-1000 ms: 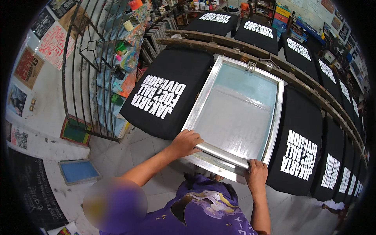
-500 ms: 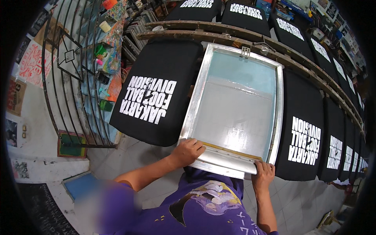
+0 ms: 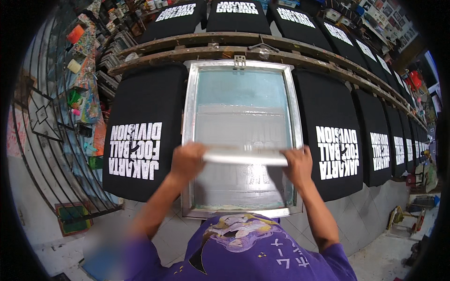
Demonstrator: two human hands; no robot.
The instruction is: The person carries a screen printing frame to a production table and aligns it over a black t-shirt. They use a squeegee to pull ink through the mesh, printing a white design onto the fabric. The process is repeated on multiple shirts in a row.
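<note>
Grasping the left end of a pale bar [image 3: 246, 158], the left hand [image 3: 187, 160] is closed around it; the right hand [image 3: 298, 164] clasps the right end. The bar spans the middle of a metal-framed screen [image 3: 191, 103]; blur hides whether it touches the mesh. Black shirts with white lettering flank the frame, left [image 3: 150, 98] and right [image 3: 327, 107]. Wooden rails [image 3: 234, 38] cross the far side.

There is room to pass over the screen [image 3: 241, 89] on the far and near sides of the pale bar [image 3: 246, 158], which spans between the left fingers [image 3: 199, 152] and the right fingers [image 3: 289, 159]. The metal frame [image 3: 294, 107] hems the screen all round. A clamp [image 3: 239, 62] and wooden rails [image 3: 211, 50] obstruct its far edge; black shirts [image 3: 147, 96] flank both sides closely.
</note>
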